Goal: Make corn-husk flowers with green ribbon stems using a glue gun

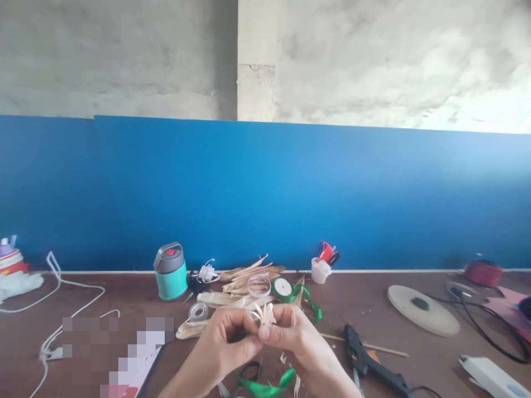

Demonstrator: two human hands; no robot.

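Both hands come together above the near middle of the table, closed around a small cream flower (267, 313) that looks made of dried husk. My right hand (296, 334) pinches its base between thumb and fingers. From the other side, my left hand (230, 340) has thumb and bent fingers closed against it. A bit of green shows by the left fingers; its shape is mostly hidden. Below lies a loop of green ribbon (267, 389), with scissors (251, 371) partly covered. Behind the hands are dried husks (249, 276) and a green ribbon spool (283, 288).
A black glue gun (365, 362) and a thin stick (390, 351) lie right of my hands. A teal container (171, 279) and a tape roll (198, 311) stand left. Further out are a white cup (320, 271), a round disc (423, 310) and a white cable (78, 312).
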